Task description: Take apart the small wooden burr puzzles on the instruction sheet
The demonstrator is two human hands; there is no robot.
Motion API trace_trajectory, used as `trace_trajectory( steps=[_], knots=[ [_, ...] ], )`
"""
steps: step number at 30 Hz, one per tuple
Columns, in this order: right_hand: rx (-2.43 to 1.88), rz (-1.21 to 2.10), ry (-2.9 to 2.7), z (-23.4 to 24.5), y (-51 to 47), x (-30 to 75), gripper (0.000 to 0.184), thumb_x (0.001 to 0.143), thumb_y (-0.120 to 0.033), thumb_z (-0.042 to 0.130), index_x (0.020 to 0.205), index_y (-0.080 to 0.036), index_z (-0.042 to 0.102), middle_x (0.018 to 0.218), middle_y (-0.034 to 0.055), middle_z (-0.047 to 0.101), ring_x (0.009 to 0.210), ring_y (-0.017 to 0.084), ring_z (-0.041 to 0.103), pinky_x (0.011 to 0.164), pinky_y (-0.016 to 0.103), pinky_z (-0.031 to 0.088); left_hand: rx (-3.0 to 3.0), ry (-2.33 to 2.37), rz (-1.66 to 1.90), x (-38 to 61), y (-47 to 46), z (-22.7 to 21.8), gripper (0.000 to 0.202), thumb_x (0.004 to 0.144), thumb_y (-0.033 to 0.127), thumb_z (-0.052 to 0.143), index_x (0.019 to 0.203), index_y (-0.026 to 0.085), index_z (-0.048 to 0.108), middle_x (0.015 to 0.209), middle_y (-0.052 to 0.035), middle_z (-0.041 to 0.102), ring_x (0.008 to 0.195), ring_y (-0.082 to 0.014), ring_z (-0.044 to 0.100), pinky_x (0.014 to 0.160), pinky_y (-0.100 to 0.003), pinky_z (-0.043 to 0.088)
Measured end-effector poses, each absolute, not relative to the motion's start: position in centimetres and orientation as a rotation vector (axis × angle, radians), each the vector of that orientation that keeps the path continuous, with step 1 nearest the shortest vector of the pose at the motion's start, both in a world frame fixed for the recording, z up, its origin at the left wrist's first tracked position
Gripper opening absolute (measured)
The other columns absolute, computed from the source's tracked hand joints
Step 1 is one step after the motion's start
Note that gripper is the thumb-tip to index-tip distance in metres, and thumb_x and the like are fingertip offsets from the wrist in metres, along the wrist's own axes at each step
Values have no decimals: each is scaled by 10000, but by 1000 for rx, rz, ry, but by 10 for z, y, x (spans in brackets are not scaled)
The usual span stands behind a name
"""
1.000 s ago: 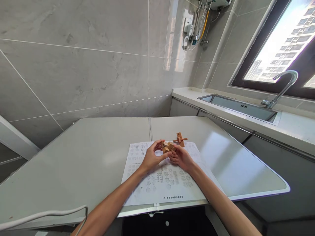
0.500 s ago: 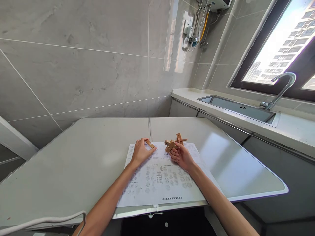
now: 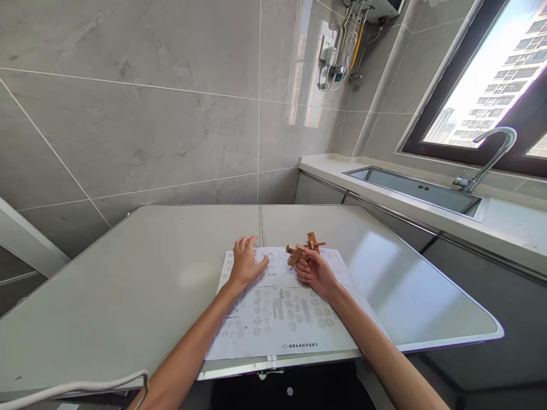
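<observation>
My right hand point(image 3: 315, 273) is shut on a partly assembled wooden puzzle point(image 3: 294, 254), held just above the printed instruction sheet point(image 3: 282, 319). Right behind it a second wooden cross-shaped puzzle point(image 3: 314, 241) stands on the table. My left hand point(image 3: 247, 263) rests low over the sheet's upper left part with its fingers spread. I see no piece in it, and the small wooden bar it carried earlier does not show. The sheet lies on the grey table point(image 3: 149, 273).
A counter to the right holds a steel sink point(image 3: 419, 188) with a curved faucet point(image 3: 491, 152) under a window. A white cable point(image 3: 77, 377) runs along the table's near left edge. Tiled walls stand behind the table.
My hands pulled apart. The left hand took a small wooden bar off the puzzle, moved it left to the sheet, and now lies spread there with the bar out of sight.
</observation>
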State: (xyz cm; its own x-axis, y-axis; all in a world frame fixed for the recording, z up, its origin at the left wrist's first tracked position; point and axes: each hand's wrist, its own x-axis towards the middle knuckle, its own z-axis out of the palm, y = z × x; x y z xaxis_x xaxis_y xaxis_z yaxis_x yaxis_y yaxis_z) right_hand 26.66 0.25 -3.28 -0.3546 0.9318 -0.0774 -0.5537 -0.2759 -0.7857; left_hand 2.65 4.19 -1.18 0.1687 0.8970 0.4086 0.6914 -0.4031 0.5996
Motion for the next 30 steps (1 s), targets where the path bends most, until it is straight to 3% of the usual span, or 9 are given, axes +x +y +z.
trace_trajectory(
  steps=[3,7,11,14,18,23,30],
  knots=[
    [-660,1830,-844,-34,4,267,521,926,-523,644,581,-219,399,517,-57,336,447,83,220,414,229,218,2221,1210,1035,38,28,-3,300,921,411,655,1188,276,685,1344,-65,618,1348,-303,477,1142,-482,392],
    [-656,1844,-879,-34,4,266,527,935,-552,628,583,-215,426,517,-57,338,442,83,229,418,228,234,2133,982,976,53,12,2,291,950,467,658,1179,294,708,1352,-56,634,1322,-281,529,1120,-451,421],
    [-658,1843,-930,-34,2,264,530,933,-576,640,600,-200,472,541,-56,358,455,78,263,430,223,249,2069,937,943,59,7,2,304,961,496,631,1137,259,706,1228,-68,683,1180,-270,608,895,-374,513],
    [-693,1806,-987,-33,-1,260,484,928,-597,664,700,-184,555,605,-40,440,471,75,298,432,217,255,2021,1026,948,59,7,2,302,960,512,619,1059,241,709,1104,-61,703,1054,-256,635,766,-343,495],
    [-815,1600,-1145,-31,-5,254,455,927,-634,664,845,-189,617,679,-20,537,475,77,348,442,226,281,1942,1090,1003,58,9,3,302,925,519,657,968,226,716,1065,-66,716,1035,-262,647,778,-347,493],
    [-1064,1127,-1419,-33,-5,251,464,983,-645,560,796,-220,565,507,-67,428,454,107,355,482,253,275,1895,1067,1044,60,9,4,304,902,523,671,886,224,717,1180,-78,708,1129,-282,655,830,-368,528],
    [-1272,620,-1620,-43,-2,250,412,999,-582,528,872,-216,668,728,11,616,632,178,518,597,298,390,1918,1252,1101,59,9,2,269,880,493,701,814,231,701,1303,-76,639,1238,-291,616,1006,-465,529]
  ],
)
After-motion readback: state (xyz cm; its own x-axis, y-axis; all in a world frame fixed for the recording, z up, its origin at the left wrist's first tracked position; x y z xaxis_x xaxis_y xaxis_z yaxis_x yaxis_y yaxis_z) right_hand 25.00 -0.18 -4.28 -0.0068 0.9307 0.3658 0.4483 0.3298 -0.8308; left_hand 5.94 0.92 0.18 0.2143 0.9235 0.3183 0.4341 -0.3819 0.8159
